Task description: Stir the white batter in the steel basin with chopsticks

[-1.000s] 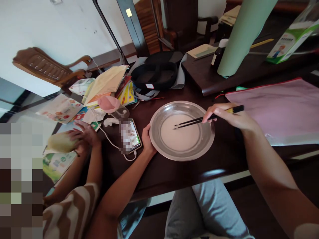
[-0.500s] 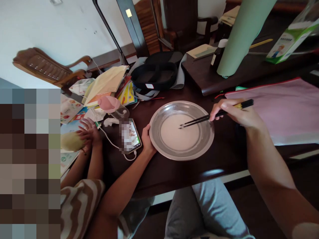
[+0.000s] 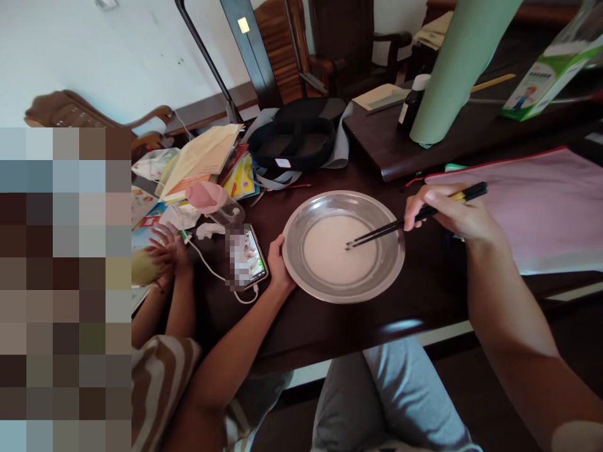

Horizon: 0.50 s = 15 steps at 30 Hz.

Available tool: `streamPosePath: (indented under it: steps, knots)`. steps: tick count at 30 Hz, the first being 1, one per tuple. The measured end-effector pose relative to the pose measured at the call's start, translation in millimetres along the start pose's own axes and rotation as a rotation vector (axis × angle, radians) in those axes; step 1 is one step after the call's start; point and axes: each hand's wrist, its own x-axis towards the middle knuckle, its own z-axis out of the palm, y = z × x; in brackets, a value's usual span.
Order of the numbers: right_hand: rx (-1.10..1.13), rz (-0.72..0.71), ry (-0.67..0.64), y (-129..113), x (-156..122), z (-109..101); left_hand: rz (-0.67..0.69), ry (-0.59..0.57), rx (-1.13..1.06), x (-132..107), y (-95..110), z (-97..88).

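Note:
A round metal pan [image 3: 301, 210] with a thin white batter layer [image 3: 332, 254] sits on the dark wooden table [image 3: 330, 329]. My left hand [image 3: 277, 263] grips the pan's left rim. My right hand [image 3: 447, 210] is closed around a pair of black chopsticks [image 3: 400, 225], whose tips rest in the batter right of the pan's centre.
A phone [image 3: 247, 256] on a white cable lies left of the pan. Another person's hands [image 3: 164, 251] hold a yellowish object at the far left. Papers [image 3: 202, 157], a black bag [image 3: 294, 135], a green roll [image 3: 452, 69] and a pink folder [image 3: 537, 207] crowd the table's back and right.
My right hand has drawn the chopsticks to the right across the batter. The other person's hands have shifted slightly. My left hand stays on the rim.

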Motion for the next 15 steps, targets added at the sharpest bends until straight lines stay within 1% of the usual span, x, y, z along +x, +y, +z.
streamPosePath:
  steps: [1, 3, 5, 7, 8, 10, 12, 13, 15]
  knots:
    - [0.040, -0.003, -0.014, 0, -1, -1, 0.005, 0.003, 0.000, 0, 0, 0.2]
    - [0.058, -0.001, -0.096, 0, -1, 1, 0.022, 0.011, 0.003, 0, 0, 0.2]
    - [0.003, 0.013, -0.187, 0, 1, 7, 0.033, 0.018, 0.007, 0, 0, -0.1]
    - [-0.061, 0.023, -0.226, 0, 2, 11, 0.031, 0.011, 0.011, 0, 0, -0.4]
    - [-0.083, 0.027, -0.210, 0, 3, 11, 0.028, 0.004, 0.011, 1, 0, -0.5]
    - [-0.089, 0.019, -0.124, 0, 2, 8, 0.026, -0.007, 0.008, 1, 0, -1.0]
    - [-0.036, 0.008, -0.043, 1, 0, 2, 0.031, -0.006, 0.004, 2, -1, -1.7]
    - [0.005, 0.008, -0.030, 1, -1, 0, 0.031, -0.004, 0.002, 3, -1, -2.2]
    - [0.067, 0.015, -0.068, 1, -2, -1, 0.023, -0.005, 0.002, 4, -2, -3.4]
